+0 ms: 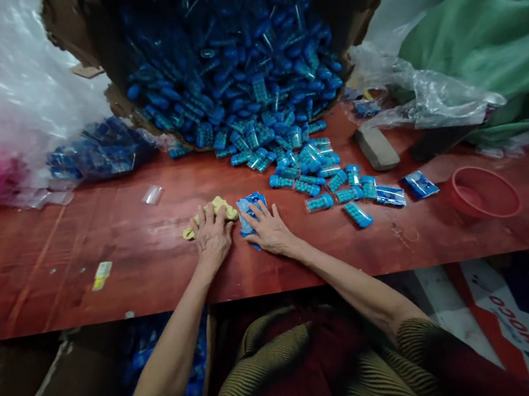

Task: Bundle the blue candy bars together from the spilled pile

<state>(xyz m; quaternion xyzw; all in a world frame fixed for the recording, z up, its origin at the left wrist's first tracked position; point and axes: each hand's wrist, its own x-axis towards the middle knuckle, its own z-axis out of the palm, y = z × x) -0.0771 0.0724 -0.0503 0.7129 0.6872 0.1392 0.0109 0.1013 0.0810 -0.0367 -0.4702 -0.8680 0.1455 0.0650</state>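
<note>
My left hand [214, 239] lies palm down on a crumpled yellow cloth [226, 208], its fingers spread over it. Close beside it, my right hand [270, 229] rests with fingers stretched out on a small stack of blue printed packets or cards [251, 201]; I cannot tell which. Part of the stack is hidden under the palm. To the right of my hands, small blue capped clear tubes [358, 214] with turquoise contents are scattered. Two flat blue printed packets lie farther right, one of them a blue packet [420, 185] near the bowl.
A torn cardboard box [71, 21] on its side spills many blue tubes onto the red tabletop [146, 278]. A red bowl [484, 191], a grey block [376, 147] and a green sack [486, 39] stand right. Clear plastic bags [16, 77] pile up left.
</note>
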